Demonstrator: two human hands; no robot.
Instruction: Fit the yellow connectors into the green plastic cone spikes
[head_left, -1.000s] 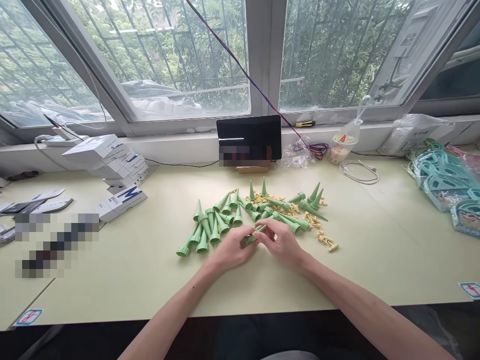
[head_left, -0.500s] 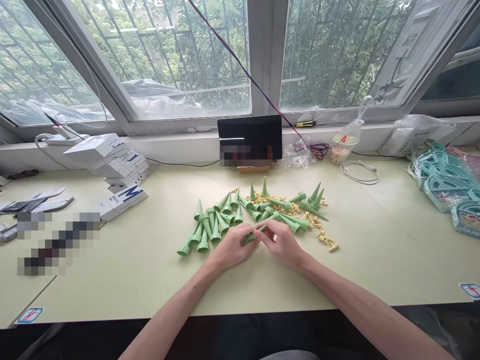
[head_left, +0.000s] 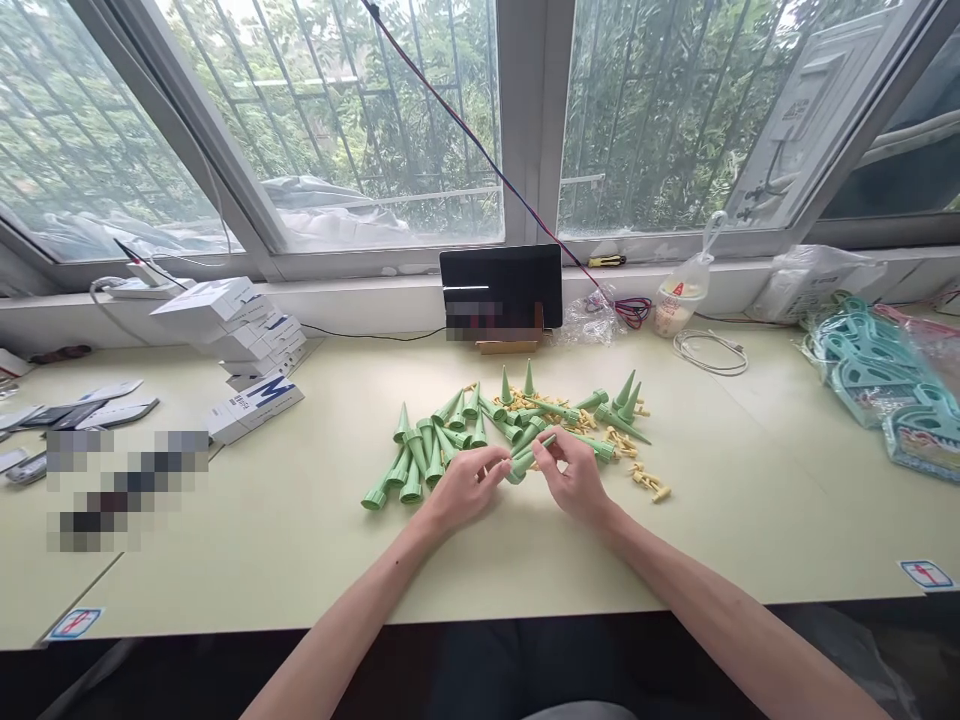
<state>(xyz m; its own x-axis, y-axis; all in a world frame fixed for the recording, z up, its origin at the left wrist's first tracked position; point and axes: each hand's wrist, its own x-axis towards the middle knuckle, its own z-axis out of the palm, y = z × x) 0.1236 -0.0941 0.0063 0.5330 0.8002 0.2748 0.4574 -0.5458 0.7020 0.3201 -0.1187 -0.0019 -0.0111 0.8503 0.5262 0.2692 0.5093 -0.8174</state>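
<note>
A green plastic watering spike (head_left: pixel 523 463), a hollow cone with a wide ribbed collar, lies tilted between my two hands. My right hand (head_left: pixel 574 478) pinches it along the tapered part, with the tip pointing up and to the right. At the wide collar, the closed fingers of my left hand (head_left: pixel 471 487) are against its left side; whether they hold a small part as well is hidden. Several more green spikes (head_left: pixel 410 485) lie heaped just beyond and left of my hands. Small yellow T-shaped pieces (head_left: pixel 651 484) are scattered among and right of them.
A black screen (head_left: pixel 501 290) stands at the back of the table. White boxes (head_left: pixel 255 405) are stacked at left. Toward the right are a bagged cup (head_left: pixel 679 300), a coiled white cable (head_left: pixel 711 352) and wrapped teal plastic items (head_left: pixel 862 360). Pale windows rise behind.
The spike in my hands now shows its wide collar, which my left fingers covered before. My right hand has shifted slightly right, and the hands are farther apart. The view has tilted a little.
</note>
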